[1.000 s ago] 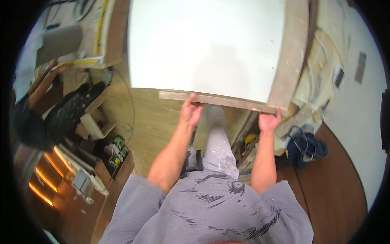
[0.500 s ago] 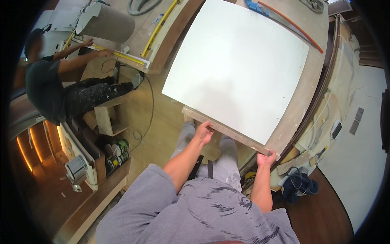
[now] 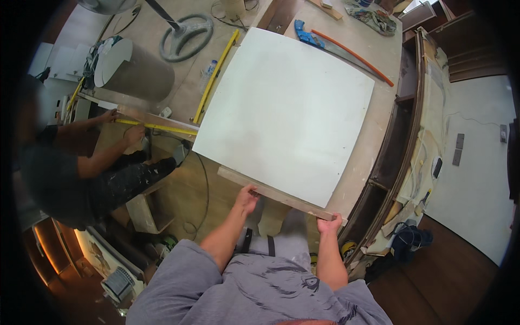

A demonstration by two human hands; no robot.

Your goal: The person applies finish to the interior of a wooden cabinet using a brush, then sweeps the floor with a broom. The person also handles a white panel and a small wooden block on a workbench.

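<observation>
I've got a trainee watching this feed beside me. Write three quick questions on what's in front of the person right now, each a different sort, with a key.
1. True or false: the left hand and the right hand both grip the wooden strip along the near side of the white panel.

2. What colour is the handle of the saw?
a) red
b) blue
c) green

3. Which lies nearer the white panel, the saw or the orange rod?

Key: 1. True. 2. b. 3. The saw.

Blue-handled saw (image 3: 319,42) beside orange strip (image 3: 364,61); rolled grey sheet (image 3: 142,75) farther left
</observation>
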